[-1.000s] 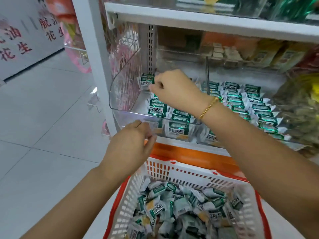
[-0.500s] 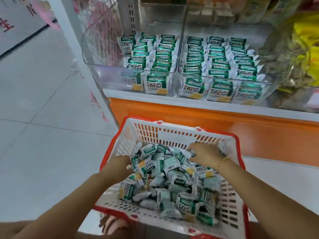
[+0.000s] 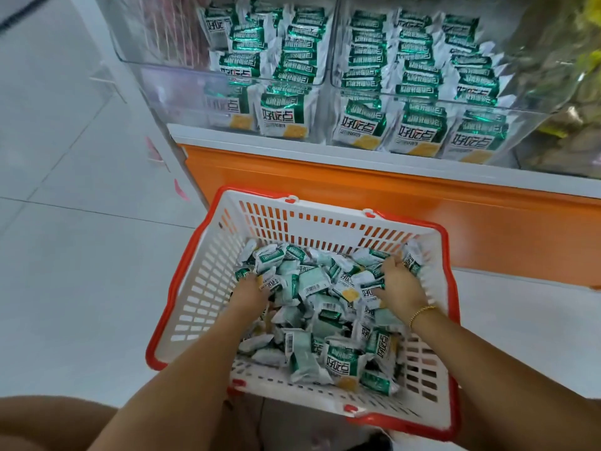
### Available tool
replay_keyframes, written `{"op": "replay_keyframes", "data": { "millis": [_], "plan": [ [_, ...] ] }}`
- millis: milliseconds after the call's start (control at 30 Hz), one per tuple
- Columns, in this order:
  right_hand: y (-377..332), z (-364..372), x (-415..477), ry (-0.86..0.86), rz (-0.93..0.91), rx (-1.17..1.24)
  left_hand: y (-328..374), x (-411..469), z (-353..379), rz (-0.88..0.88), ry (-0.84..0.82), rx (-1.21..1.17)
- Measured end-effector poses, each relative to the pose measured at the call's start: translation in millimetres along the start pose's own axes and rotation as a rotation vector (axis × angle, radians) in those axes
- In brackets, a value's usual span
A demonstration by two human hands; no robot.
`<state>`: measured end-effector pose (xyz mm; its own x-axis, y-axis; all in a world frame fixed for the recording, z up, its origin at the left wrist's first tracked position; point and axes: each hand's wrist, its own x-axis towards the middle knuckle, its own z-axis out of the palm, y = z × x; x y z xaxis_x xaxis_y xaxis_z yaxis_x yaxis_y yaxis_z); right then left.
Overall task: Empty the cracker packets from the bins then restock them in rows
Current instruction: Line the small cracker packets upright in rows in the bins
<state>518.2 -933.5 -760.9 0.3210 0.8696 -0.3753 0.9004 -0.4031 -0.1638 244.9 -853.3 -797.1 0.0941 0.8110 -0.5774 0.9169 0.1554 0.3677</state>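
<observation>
A white basket [image 3: 325,219] with a red rim sits on the floor [image 3: 65,222] in front of an orange shelf [image 3: 357,196]. The basket holds a big messy pile of cracker packets [image 3: 315,284]. They are green and white and lie every which way, some face up and some face down.

Up on the shelf are two clear bins, side by side and touching. The left bin [image 3: 169,89] holds two rows of packets [image 3: 286,60] that stand up one behind the other. The right bin [image 3: 533,102] holds three neat rows [image 3: 419,70] in the same way. Next to the right bin, at the edge of the view, there are other snacks in yellow, but they are blurry.

Both hands are down in the basket, on the pile. The left hand [image 3: 250,294] is at the left side of the pile. Its fingers poke down among the packets and the tips are hidden, so I cannot tell if they are gripping anything. The right hand [image 3: 398,284] is at the far right side of the pile and wears a thin gold bracelet [image 3: 421,312] on the wrist. Its fingers bend down into the packets, with packets touching them on all sides. I cannot tell if they have closed on one.
</observation>
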Motion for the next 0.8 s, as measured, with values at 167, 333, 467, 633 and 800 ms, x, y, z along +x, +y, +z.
{"op": "replay_keyframes", "data": {
  "millis": [167,333,467,633,800],
  "plan": [
    [-3.0,-0.1,1.8,-0.094,0.099,0.005,-1.5,6.1,4.0,-0.055,-0.026,0.065],
    [-1.7,0.0,6.9,-0.074,0.215,0.048,-2.0,6.4,10.7,-0.081,-0.137,-0.262],
    [-4.6,-5.6,4.9,-0.173,0.182,0.081,4.7,-4.1,13.4,-0.082,-0.242,-0.391],
    [-14.0,-47.8,1.4,-0.348,0.059,0.012,20.2,-29.1,25.1,-0.089,-0.322,-0.316],
    [-22.0,-100.9,-8.1,-0.432,-0.072,0.161,30.7,-37.2,17.2,-0.043,-0.28,-0.284]
  ]
}}
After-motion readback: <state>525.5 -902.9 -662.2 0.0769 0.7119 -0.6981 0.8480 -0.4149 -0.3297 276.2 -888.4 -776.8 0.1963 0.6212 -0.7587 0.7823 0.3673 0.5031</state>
